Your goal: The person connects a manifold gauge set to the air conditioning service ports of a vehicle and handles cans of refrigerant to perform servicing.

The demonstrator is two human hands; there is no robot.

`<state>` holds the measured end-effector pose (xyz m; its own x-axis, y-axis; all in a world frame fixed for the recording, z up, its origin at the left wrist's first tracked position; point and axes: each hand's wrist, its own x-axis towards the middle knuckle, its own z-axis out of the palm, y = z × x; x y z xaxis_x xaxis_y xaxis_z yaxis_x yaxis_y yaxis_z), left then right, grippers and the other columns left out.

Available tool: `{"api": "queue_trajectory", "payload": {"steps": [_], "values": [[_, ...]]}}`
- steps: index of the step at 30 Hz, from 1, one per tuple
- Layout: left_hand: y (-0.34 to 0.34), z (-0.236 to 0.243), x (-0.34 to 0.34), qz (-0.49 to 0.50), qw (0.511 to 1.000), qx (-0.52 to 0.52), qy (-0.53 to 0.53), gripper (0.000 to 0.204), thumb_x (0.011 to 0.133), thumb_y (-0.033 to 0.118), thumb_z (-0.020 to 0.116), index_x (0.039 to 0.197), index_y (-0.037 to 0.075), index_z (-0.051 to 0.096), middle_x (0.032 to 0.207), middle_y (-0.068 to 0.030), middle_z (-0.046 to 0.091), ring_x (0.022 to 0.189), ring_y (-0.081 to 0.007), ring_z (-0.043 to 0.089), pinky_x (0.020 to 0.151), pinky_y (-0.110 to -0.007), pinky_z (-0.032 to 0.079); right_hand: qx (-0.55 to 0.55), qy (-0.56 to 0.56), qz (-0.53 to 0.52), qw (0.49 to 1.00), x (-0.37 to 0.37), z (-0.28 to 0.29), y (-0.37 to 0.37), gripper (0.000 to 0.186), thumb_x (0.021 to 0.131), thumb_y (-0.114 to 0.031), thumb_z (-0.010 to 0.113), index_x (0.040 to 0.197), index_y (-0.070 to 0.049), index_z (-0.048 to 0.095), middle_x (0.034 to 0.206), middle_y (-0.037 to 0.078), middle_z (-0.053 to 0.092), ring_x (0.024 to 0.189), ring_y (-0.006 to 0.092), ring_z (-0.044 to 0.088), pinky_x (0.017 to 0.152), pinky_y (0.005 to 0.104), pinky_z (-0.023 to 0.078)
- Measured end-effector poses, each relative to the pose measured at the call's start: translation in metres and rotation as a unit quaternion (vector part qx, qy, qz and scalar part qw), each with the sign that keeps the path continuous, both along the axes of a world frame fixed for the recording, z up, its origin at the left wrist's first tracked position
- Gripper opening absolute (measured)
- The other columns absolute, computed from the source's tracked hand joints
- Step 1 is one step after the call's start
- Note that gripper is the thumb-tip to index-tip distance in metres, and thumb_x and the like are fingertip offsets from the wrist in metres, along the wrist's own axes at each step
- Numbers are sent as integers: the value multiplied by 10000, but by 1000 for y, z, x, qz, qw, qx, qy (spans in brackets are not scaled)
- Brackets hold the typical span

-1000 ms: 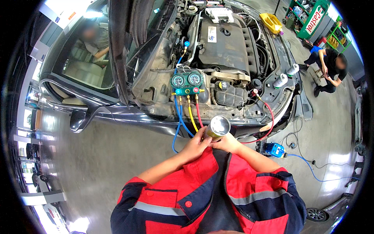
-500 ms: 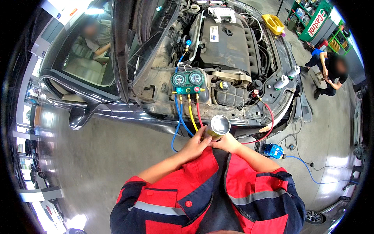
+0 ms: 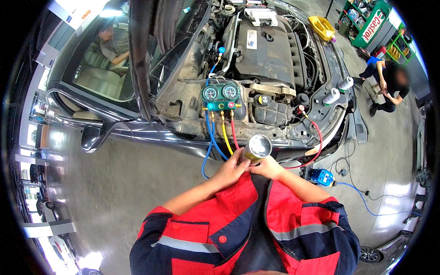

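Observation:
My left hand (image 3: 233,171) is wrapped round a metal can (image 3: 259,147) in front of my chest, its silvery round end facing up. My right hand (image 3: 267,168) closes on the same can lower down, with its fingers partly hidden. Just beyond the can, a manifold gauge set (image 3: 221,96) with two dials and a green body rests at the edge of the engine bay. Blue, yellow and red hoses hang from it. The yellow hose (image 3: 226,138) runs down toward my hands, where its end is hidden.
An open car engine bay (image 3: 266,55) lies ahead, with two white cans (image 3: 331,96) on its front edge and a yellow container (image 3: 321,28) beyond. A blue pump (image 3: 321,177) stands on the floor at right. One person (image 3: 389,87) crouches at right; another sits inside the car.

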<state>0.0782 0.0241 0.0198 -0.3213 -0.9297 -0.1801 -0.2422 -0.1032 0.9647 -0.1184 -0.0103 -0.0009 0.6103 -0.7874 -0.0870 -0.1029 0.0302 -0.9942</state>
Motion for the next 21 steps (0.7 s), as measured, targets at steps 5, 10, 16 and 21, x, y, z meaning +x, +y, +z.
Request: {"api": "queue_trajectory", "payload": {"steps": [5,10,16,21], "values": [[-2,-5,0,-8,1000,-10,25,501,995,295,508,1369,-10,372,1277,-176,529,1210,-251,506,1019,-347,387,11,3,-1,1000,0,0,-1,486,752,-217,802,1169,-50,617,1088,95,681,1024,201,635,924,346,477],[-2,-7,0,-5,1000,3,21,503,996,295,505,1368,-14,368,1280,-174,525,1213,-246,501,1020,-346,386,19,0,6,1000,0,2,-2,495,748,-214,809,1171,-45,613,1098,94,677,1029,198,629,929,348,474],[-3,3,0,-2,1000,10,18,487,997,281,504,1362,-16,377,1287,-171,520,1221,-242,492,1031,-347,377,30,-9,7,999,1,5,-4,515,746,-199,810,1189,-40,602,1124,93,668,1053,193,618,941,344,467],[-4,8,0,-2,1000,14,19,480,997,272,505,1361,-15,382,1299,-170,515,1233,-242,483,1042,-351,368,28,-11,14,999,1,1,-5,527,747,-195,807,1204,-41,594,1134,98,664,1066,196,614,952,342,462]]}}
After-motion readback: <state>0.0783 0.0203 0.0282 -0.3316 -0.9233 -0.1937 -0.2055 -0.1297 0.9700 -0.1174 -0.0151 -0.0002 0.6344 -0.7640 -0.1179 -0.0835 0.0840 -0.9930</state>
